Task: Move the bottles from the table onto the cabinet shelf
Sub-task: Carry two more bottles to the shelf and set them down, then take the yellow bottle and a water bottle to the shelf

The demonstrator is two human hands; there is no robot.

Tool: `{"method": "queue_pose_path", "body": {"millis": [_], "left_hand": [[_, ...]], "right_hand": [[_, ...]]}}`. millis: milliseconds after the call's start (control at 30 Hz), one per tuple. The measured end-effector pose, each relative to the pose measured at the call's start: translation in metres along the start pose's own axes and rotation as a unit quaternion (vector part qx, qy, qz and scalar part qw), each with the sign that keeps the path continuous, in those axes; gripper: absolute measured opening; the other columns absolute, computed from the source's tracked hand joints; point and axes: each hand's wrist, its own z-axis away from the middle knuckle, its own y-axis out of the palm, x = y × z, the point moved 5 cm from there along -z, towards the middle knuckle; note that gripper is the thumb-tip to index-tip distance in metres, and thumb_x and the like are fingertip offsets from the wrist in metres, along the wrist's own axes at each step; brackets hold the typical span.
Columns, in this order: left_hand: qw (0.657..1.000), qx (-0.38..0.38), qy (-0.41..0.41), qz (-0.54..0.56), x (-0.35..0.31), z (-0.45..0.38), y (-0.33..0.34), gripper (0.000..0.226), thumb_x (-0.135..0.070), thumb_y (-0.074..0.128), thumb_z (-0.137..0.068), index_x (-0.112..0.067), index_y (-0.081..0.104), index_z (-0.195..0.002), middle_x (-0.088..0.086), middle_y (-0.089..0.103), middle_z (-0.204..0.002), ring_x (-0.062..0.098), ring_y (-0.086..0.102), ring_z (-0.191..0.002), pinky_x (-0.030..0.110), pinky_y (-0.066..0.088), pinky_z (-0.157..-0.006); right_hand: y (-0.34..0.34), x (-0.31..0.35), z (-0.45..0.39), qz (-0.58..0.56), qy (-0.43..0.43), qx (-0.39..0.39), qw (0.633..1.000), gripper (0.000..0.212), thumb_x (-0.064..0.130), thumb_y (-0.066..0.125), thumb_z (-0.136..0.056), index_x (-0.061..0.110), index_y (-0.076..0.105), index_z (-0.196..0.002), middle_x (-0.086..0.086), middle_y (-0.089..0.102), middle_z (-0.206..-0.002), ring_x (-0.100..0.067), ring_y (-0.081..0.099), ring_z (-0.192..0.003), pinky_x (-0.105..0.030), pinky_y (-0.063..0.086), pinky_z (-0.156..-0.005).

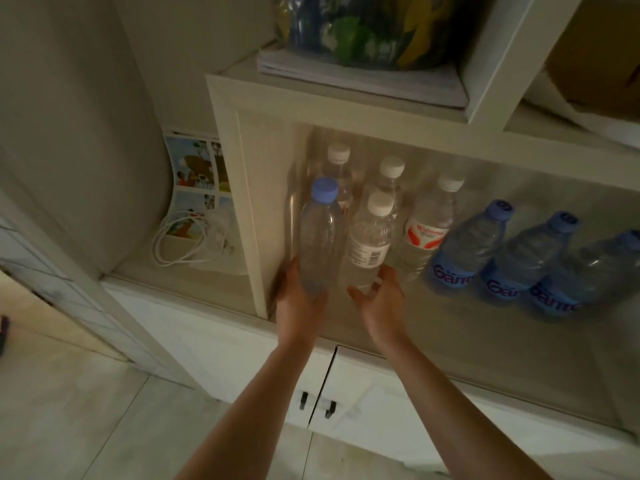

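A clear bottle with a blue cap (320, 237) stands at the front left of the cabinet shelf (398, 327). My left hand (299, 303) wraps its base. My right hand (381, 299) is at the base of a white-capped clear bottle (372, 244), fingers spread around it, grip unclear. Behind stand more white-capped bottles (427, 226), one with a red label. To the right, three blue bottles (465, 249) stand in a row.
A side panel (247, 209) bounds the shelf on the left. Beyond it lie a coiled white cable (187, 242) and a picture card (194, 168). Papers and a colourful bag (374, 29) rest on the shelf above. Cabinet doors with black handles (317, 405) are below.
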Motion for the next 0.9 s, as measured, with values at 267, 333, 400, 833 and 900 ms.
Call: {"method": "queue_pose_path", "body": {"millis": [267, 333, 400, 833, 900], "left_hand": [[0.996, -0.045, -0.027, 0.068, 0.015, 0.079, -0.032, 0.045, -0.005, 0.058, -0.087, -0.027, 0.053, -0.126, -0.007, 0.063, -0.120, 0.009, 0.061, -0.106, 0.030, 0.053, -0.092], [0.994, -0.073, -0.034, 0.079, 0.024, 0.106, -0.038, 0.041, -0.004, 0.059, -0.089, -0.030, 0.054, -0.121, -0.013, 0.064, -0.110, 0.001, 0.061, -0.104, 0.025, 0.054, -0.089], [0.990, -0.101, -0.052, 0.080, 0.032, 0.136, -0.047, 0.040, -0.004, 0.059, -0.090, -0.031, 0.054, -0.118, -0.017, 0.064, -0.103, -0.003, 0.061, -0.100, 0.020, 0.054, -0.083], [0.899, -0.342, -0.271, 0.032, 0.088, 0.377, -0.126, 0.033, 0.003, 0.065, -0.083, -0.026, 0.063, -0.098, -0.012, 0.071, -0.077, -0.001, 0.067, -0.072, 0.008, 0.049, -0.058], [0.871, -0.389, -0.299, 0.017, 0.091, 0.424, -0.143, 0.028, 0.001, 0.065, -0.084, -0.023, 0.064, -0.098, -0.011, 0.071, -0.077, -0.001, 0.067, -0.072, 0.008, 0.049, -0.058]], "right_hand": [[-0.015, -0.015, 0.063, -0.028, -0.007, 0.081, 0.996, 0.056, 0.016, 0.065, -0.088, 0.010, 0.040, -0.138, -0.007, 0.051, -0.137, -0.018, 0.053, -0.123, -0.028, 0.043, -0.102], [-0.019, -0.013, 0.080, -0.042, -0.034, 0.113, 0.992, 0.052, 0.014, 0.062, -0.090, 0.011, 0.042, -0.138, -0.007, 0.051, -0.139, -0.016, 0.052, -0.123, -0.028, 0.044, -0.102], [-0.018, -0.009, 0.098, -0.045, -0.074, 0.158, 0.984, 0.048, 0.016, 0.061, -0.091, 0.012, 0.044, -0.136, -0.005, 0.052, -0.138, -0.012, 0.053, -0.120, -0.025, 0.045, -0.099], [0.042, 0.000, 0.264, 0.001, -0.235, 0.496, 0.836, 0.032, 0.014, 0.057, -0.092, 0.013, 0.055, -0.124, -0.002, 0.065, -0.112, -0.012, 0.060, -0.104, -0.029, 0.050, -0.093], [0.053, -0.001, 0.310, 0.019, -0.257, 0.553, 0.792, 0.031, 0.014, 0.057, -0.091, 0.013, 0.056, -0.122, -0.001, 0.066, -0.107, -0.011, 0.061, -0.100, -0.025, 0.049, -0.089]]}}
